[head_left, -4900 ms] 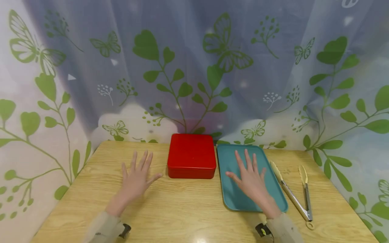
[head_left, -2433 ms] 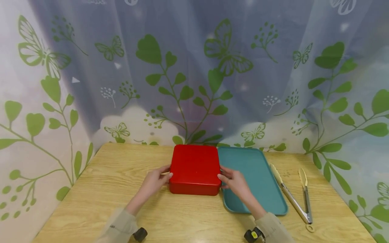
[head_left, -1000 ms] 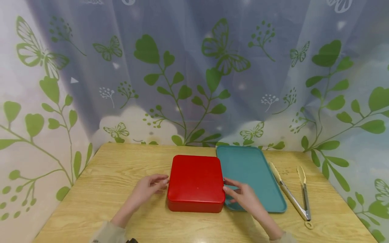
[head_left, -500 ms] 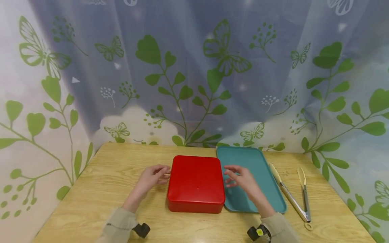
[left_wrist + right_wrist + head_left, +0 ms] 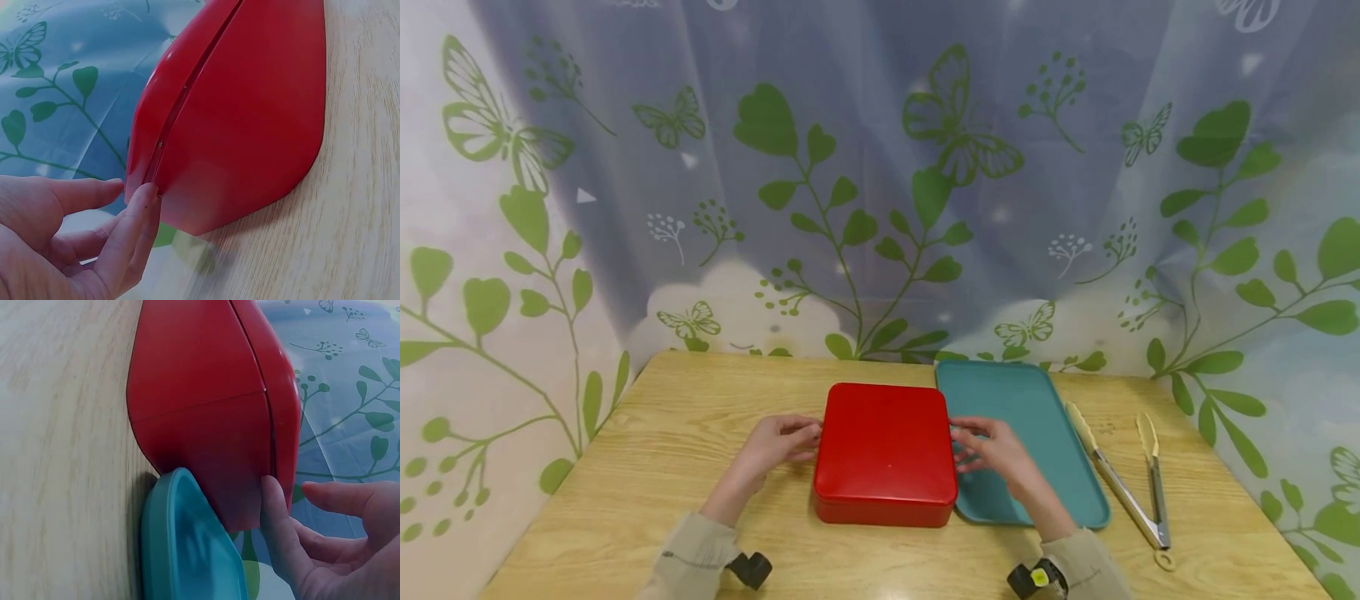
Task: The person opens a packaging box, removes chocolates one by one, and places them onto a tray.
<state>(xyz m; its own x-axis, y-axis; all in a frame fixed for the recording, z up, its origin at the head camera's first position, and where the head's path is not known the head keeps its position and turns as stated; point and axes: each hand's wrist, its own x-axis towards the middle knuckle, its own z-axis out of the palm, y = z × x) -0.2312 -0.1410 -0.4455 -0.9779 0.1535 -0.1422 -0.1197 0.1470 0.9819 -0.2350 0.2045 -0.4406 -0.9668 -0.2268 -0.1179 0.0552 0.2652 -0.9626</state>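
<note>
A red lidded box point(image 5: 886, 450) sits on the wooden table in front of me, its lid on. My left hand point(image 5: 775, 446) is at the box's left side. In the left wrist view its fingertips point(image 5: 149, 190) touch the seam under the lid point(image 5: 145, 128), with the thumb near the lid's edge. At the other side is my right hand point(image 5: 996, 454), over the edge of the teal tray. The right wrist view has one fingertip point(image 5: 271, 487) against the lid seam and the thumb apart from the lid. Neither hand wraps round the box.
A teal tray point(image 5: 1037, 433) lies right of the box, its left edge close against it. Beyond it are metal tongs point(image 5: 1127, 492) with yellowish tips, spread apart. A patterned curtain point(image 5: 865, 208) hangs behind the wooden table point(image 5: 700, 400).
Both hands gripped the box and brought it nearer to me, then let go. Over the last half second they have moved slightly, their fingers coming to the lid's sides.
</note>
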